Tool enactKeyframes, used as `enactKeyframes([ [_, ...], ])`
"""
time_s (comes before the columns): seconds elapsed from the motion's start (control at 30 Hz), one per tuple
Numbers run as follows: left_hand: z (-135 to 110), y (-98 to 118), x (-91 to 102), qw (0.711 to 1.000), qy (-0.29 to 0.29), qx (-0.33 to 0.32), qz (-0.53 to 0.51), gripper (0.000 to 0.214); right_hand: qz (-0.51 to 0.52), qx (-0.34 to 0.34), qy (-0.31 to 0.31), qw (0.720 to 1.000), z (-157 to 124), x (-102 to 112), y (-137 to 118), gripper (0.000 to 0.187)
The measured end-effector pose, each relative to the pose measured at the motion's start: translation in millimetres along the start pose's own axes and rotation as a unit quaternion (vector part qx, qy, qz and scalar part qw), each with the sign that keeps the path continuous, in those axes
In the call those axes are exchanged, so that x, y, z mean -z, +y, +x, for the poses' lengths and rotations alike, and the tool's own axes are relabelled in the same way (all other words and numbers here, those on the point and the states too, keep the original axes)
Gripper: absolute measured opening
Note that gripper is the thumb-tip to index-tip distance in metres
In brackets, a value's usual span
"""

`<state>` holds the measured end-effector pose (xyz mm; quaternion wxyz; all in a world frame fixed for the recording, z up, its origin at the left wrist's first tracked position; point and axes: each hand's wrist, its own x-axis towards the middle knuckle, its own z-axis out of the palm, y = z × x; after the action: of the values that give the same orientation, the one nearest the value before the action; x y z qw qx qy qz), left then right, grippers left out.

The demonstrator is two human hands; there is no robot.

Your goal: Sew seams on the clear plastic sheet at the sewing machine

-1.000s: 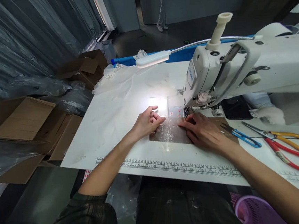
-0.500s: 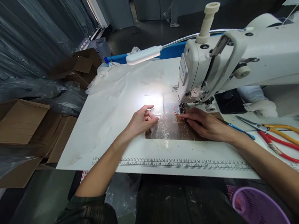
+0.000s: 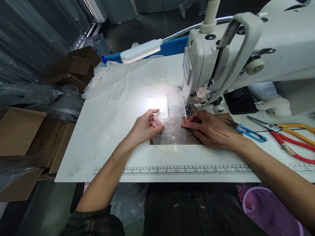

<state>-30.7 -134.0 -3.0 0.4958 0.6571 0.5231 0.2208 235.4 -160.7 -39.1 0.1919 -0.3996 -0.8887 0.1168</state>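
Note:
A clear plastic sheet (image 3: pixel 172 133) lies on the brown plate of a white sewing table (image 3: pixel 113 118), running under the needle of the white sewing machine (image 3: pixel 240 55). My left hand (image 3: pixel 146 126) has curled fingers pinching the sheet's left edge. Fingers together, my right hand (image 3: pixel 212 129) lies flat and presses the sheet down just in front of the needle. Small red marks show on the sheet by the presser foot.
A lit lamp (image 3: pixel 140 50) hangs over the table. Blue thread snips (image 3: pixel 246 129) and red-and-yellow scissors (image 3: pixel 300 140) lie to the right. Cardboard boxes (image 3: pixel 15 134) stand left, a purple basket (image 3: pixel 270 214) below right. A ruler strip (image 3: pixel 184 169) edges the table.
The camera has tilted and shifted, so the machine sits closer and higher in view. Both hands stay on the plastic sheet at the needle, hardly moved.

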Motion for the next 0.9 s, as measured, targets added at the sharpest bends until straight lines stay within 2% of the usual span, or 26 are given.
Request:
enactKeyframes([
  [0.37,2,-3,-1.4,1.000,0.006,-0.016,0.009,0.057,0.038,-0.009,0.012,0.999,-9,0,-2,0.038],
  [0.6,2,-4,-1.6,1.000,0.005,-0.015,0.006,0.059,0.089,-0.017,0.000,0.996,-12,14,-6,0.042],
  [0.73,2,-4,-0.7,1.000,-0.001,-0.010,0.006,0.060,0.058,-0.004,-0.028,0.998,-13,16,-9,0.037],
  [0.9,2,-4,3.0,1.000,-0.008,-0.005,0.006,0.056,0.010,0.006,-0.033,0.999,-13,13,-11,0.037],
])
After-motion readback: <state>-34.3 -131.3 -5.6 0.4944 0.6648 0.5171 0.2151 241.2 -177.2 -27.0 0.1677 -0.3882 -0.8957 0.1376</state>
